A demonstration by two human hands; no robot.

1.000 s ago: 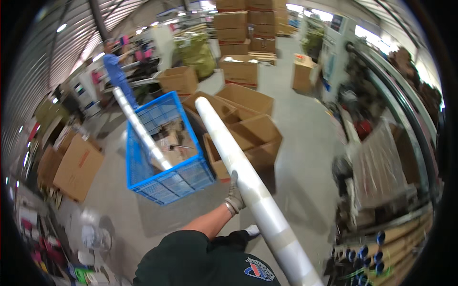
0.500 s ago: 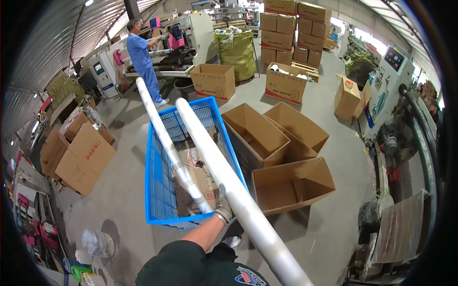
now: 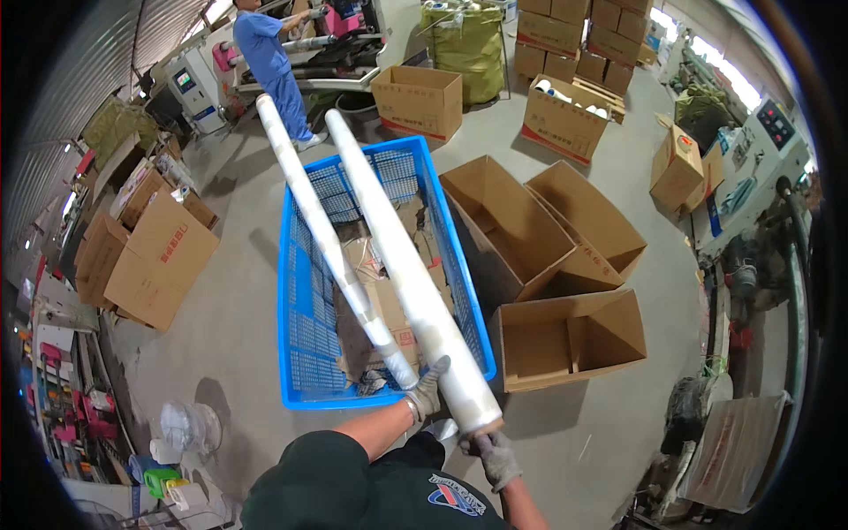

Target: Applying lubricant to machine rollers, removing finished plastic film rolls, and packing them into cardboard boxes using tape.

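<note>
A long, thick white film roll lies slantwise over a blue plastic crate, its near end showing a brown core rim. My gloved left hand is against the left side of this roll, thumb upward and fingers partly hidden. At the near end, my gloved right hand is closed on the roll's end. A second, thinner white roll leans in the crate to the left, its near end beside my left hand. Flattened cardboard lines the crate's bottom.
Open cardboard boxes stand right of the crate. A box of white rolls and stacked cartons are farther back. A person in blue works at a machine. More cardboard leans at left; a control cabinet stands right.
My right hand has come into view at the roll's near end. The thick roll has moved forward and left, over the crate. The view has tilted downward.
</note>
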